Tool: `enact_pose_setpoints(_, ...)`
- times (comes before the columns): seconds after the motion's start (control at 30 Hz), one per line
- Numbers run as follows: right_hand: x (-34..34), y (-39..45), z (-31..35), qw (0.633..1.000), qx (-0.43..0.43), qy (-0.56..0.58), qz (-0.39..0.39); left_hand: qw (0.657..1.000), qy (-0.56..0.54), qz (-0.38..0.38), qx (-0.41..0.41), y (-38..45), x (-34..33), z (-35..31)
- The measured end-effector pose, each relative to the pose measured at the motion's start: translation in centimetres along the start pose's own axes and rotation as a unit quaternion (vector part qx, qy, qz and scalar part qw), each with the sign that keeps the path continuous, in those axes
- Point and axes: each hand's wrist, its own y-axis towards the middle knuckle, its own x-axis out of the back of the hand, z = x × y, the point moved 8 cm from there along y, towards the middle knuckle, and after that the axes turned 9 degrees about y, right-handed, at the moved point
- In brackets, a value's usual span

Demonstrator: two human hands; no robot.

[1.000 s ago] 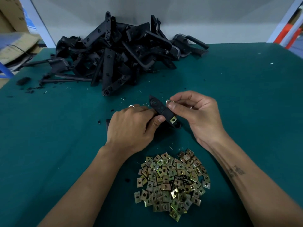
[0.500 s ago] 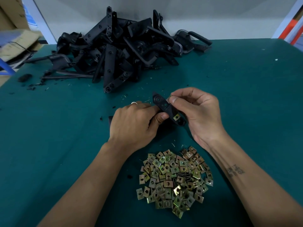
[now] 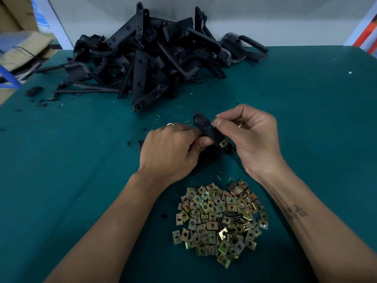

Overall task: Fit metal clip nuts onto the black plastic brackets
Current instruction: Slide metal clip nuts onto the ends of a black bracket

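One nut (image 3: 223, 143) sits on the bracket (image 3: 212, 134) my left hand (image 3: 169, 152) grips, my right hand (image 3: 247, 137) pinching another nut (image 3: 215, 118) (plenty heaped at six o'clock).

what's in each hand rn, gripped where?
Left hand grips the black bracket at its middle. Right hand pinches a clip nut at the bracket's upper edge.

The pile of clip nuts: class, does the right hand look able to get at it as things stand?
Probably yes, once freed. The pile of clip nuts lies uncovered just below the right hand, but that hand is pinching a clip nut at the bracket.
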Motion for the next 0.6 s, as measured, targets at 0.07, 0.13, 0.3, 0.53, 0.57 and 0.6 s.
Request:
enact_pose_setpoints(0.07, -0.1, -0.1, 0.2, 1.000, 0.011, -0.011, 0.007, 1.000, 0.001, -0.005, 0.002, 0.0, 0.0, 0.1)
enact_pose_setpoints(0.13, -0.3, -0.2, 0.3, 1.000, 0.026, -0.016, -0.001, 1.000, 0.006, -0.005, 0.003, 0.0, 0.0, 0.1)
enact_pose_setpoints(0.3, -1.1, -0.9, -0.6, 0.999, 0.019, 0.017, -0.020, 1.000, 0.004, -0.004, 0.004, -0.1, 0.0, 0.4)
enact_pose_setpoints(0.53, -1.7, -0.5, -0.7, 0.997, 0.002, 0.030, 0.068, 1.000, -0.010, -0.009, 0.010, -0.1, 0.1, 0.4)
enact_pose_setpoints(0.57, -1.4, -0.3, -0.8, 0.997, -0.007, 0.018, 0.070, 1.000, -0.010, -0.007, 0.013, -0.1, 0.1, 0.4)
enact_pose_setpoints(0.6, -1.0, -0.1, -0.9, 0.997, -0.018, -0.001, 0.068, 1.000, -0.010, -0.005, 0.016, -0.1, 0.0, 0.4)
